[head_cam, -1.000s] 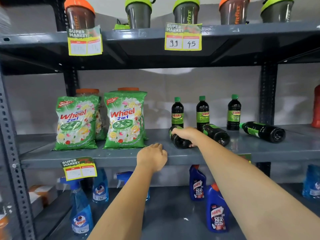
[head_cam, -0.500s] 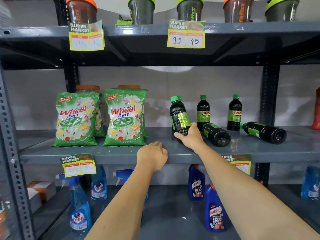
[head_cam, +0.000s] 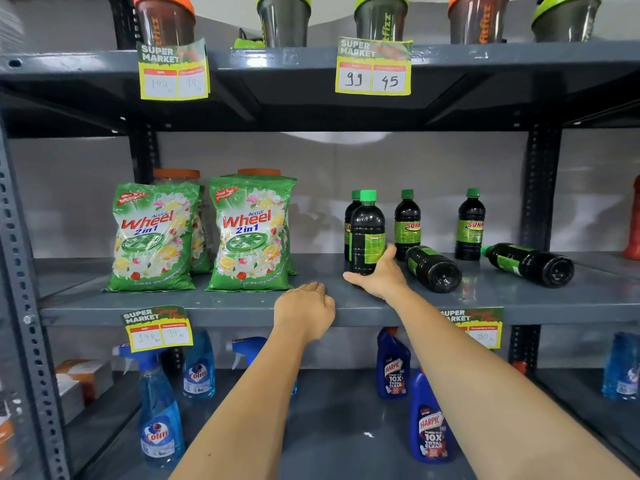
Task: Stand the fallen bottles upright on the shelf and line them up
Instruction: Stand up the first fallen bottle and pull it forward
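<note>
On the grey middle shelf (head_cam: 214, 303), my right hand (head_cam: 381, 277) grips the base of a dark bottle with a green cap (head_cam: 367, 233), which stands upright. Directly behind it stands another dark bottle (head_cam: 349, 223), mostly hidden. Two more stand upright further right, one in the middle (head_cam: 407, 225) and one beyond it (head_cam: 470, 226). Two bottles lie on their sides: one right beside my hand (head_cam: 433, 268), one at the right (head_cam: 530, 260). My left hand (head_cam: 304, 310) rests curled on the shelf's front edge, holding nothing.
Two green detergent bags (head_cam: 251, 233) stand at the left of the same shelf. Shaker cups (head_cam: 381, 17) line the shelf above. Blue spray bottles (head_cam: 157, 407) and blue cleaner bottles (head_cam: 431, 424) stand on the shelf below. Price tags (head_cam: 374, 67) hang from the shelf edges.
My right hand has lifted a lying bottle from its side, tilted it up and stood it upright in front of the leftmost bottle. My left hand has stayed on the shelf edge.
</note>
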Motion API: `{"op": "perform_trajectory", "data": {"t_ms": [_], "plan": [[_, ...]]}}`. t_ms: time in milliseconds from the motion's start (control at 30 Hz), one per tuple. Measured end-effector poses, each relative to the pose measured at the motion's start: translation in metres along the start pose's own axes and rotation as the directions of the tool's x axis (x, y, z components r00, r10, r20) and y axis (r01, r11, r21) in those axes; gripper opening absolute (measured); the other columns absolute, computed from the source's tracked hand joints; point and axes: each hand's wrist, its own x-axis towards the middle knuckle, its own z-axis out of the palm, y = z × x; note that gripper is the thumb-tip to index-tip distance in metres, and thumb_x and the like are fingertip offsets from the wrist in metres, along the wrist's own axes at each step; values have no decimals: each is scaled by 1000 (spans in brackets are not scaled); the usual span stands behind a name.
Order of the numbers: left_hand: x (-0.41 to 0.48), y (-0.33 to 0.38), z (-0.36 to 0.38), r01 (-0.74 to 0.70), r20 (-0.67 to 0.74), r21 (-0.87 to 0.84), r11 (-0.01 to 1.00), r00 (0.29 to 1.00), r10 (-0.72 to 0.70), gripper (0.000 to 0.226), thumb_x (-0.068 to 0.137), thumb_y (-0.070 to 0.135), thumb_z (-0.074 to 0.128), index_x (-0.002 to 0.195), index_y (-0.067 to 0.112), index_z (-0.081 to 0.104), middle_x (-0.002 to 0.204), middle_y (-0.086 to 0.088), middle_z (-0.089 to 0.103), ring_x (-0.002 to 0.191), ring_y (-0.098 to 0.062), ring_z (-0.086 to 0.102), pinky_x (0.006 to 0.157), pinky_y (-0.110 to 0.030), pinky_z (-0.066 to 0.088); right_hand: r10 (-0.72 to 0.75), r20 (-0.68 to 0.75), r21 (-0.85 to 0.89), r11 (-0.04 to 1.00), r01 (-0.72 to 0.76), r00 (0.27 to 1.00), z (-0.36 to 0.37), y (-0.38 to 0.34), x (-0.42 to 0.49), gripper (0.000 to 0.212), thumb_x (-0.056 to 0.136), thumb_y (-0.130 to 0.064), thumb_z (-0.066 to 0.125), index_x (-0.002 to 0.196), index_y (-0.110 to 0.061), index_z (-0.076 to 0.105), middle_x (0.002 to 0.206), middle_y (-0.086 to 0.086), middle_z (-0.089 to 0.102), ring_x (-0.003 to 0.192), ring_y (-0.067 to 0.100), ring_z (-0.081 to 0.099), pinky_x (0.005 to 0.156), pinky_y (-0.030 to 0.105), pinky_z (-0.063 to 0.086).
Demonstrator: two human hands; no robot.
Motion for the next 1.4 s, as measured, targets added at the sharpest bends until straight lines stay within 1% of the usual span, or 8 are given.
{"op": "perform_trajectory", "data": {"t_ms": [100, 233, 333, 567, 767, 967, 1167, 1400], "plan": [[0, 1, 0, 4, 5, -1, 1000, 1000, -4, 44, 99, 28, 25, 132, 12, 49, 143, -4, 46, 131, -18, 40, 104, -31, 30, -48, 42, 206, 978, 39, 998, -2, 0, 2, 127, 68, -27, 85, 152, -29, -11, 154, 5, 26, 138, 28, 34, 111, 46, 34], [-1, 1, -1, 8, 0, -7, 1000, 1000, -8, 43, 99, 28, 25, 131, 12, 50, 143, -4, 47, 130, -19, 41, 103, -31, 32, -68, 27, 253, 966, 59, 997, -4, 5, 5, 99, 72, -3, 75, 148, -25, 16, 128, 5, 53, 120, 26, 51, 98, 40, 45], [-1, 1, -1, 10, 7, -11, 1000, 1000, -10, 44, 99, 28, 25, 131, 12, 50, 142, -4, 47, 130, -19, 40, 103, -31, 32, -57, -50, 147, 987, 64, 997, -2, 7, 3, 93, 68, -14, 85, 141, -18, 27, 130, 9, 48, 121, 28, 50, 100, 41, 43], [0, 0, 0, -7, -9, -4, 1000, 1000, 7, 43, 99, 28, 25, 129, 12, 51, 140, -4, 49, 128, -19, 42, 102, -32, 33, -5, 28, 158, 987, 1, 1000, -5, 4, 2, 126, 72, -28, 84, 154, -19, -10, 155, 11, 26, 138, 29, 34, 110, 41, 33], [1, -1, 3, -6, -36, -1, 1000, 999, 6, 42, 98, 28, 27, 128, 12, 53, 139, -4, 50, 128, -20, 44, 101, -32, 34, 16, 7, 312, 950, -18, 1000, -10, 7, 0, 59, 74, -14, 82, 123, -13, 49, 117, 3, 61, 100, 16, 56, 81, 29, 43], [0, 0, 1, -6, -34, -11, 1000, 999, 5, 42, 98, 27, 26, 128, 12, 53, 140, -4, 50, 129, -20, 43, 101, -32, 34, -23, -15, 218, 976, 25, 1000, -8, 1, -7, 70, 68, -32, 87, 118, -15, 40, 110, -2, 52, 99, 16, 51, 82, 32, 42], [0, -1, 2, -10, -47, -4, 1000, 999, 10, 41, 98, 27, 27, 125, 12, 54, 139, -4, 51, 127, -20, 44, 99, -33, 36, -20, 68, 303, 953, -2, 997, -10, 2, -3, 66, 74, -12, 80, 130, -16, 46, 119, -1, 59, 103, 16, 54, 84, 29, 41], [0, -1, 1, -19, -40, -7, 1000, 999, 19, 43, 98, 28, 26, 128, 12, 52, 140, -4, 50, 128, -20, 43, 100, -32, 35, -7, -32, 147, 989, 12, 999, -6, 4, -2, 81, 66, -31, 88, 126, -14, 37, 115, 0, 49, 106, 20, 50, 92, 37, 45]]}}
